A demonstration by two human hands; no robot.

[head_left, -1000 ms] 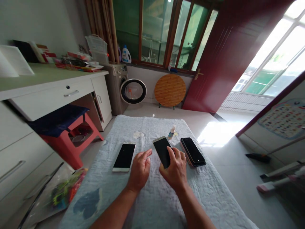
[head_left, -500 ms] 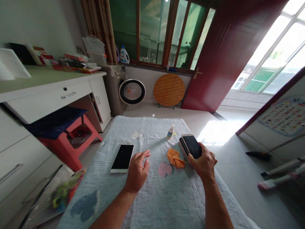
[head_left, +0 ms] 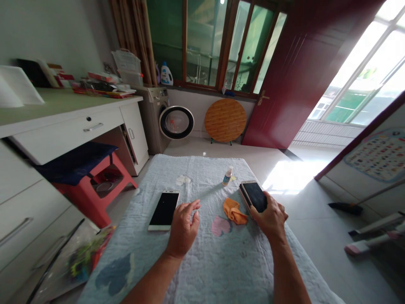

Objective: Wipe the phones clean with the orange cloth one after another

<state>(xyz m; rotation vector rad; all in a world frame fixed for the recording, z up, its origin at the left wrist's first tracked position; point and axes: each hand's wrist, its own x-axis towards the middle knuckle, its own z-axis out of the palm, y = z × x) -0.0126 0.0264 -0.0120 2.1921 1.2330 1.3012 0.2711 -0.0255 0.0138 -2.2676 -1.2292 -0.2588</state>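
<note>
A white-framed phone [head_left: 163, 210] with a dark screen lies on the light blue quilted cloth [head_left: 202, 270]. Just right of it is my left hand [head_left: 184, 226], empty, its fingers apart and slightly curled. My right hand [head_left: 271, 213] grips the near end of another phone [head_left: 254, 195], thumb on the left edge and fingers on the right. This phone rests on top of a dark, flat stack beneath it. A crumpled orange cloth [head_left: 234, 211] lies left of the stack. Behind the orange cloth stands a small white spray bottle [head_left: 227, 176].
A red stool [head_left: 91, 194] with a dark blue seat stands left of the cloth-covered surface, below a white desk [head_left: 63, 126]. Farther back are a washing machine [head_left: 152, 122] with its door open and a round wooden tabletop [head_left: 225, 120]. A red door [head_left: 284, 84] stands behind right.
The phone in my right hand has come down slightly and now lies more squarely over the stack. My left hand has stayed in place. The whole view has shifted a little.
</note>
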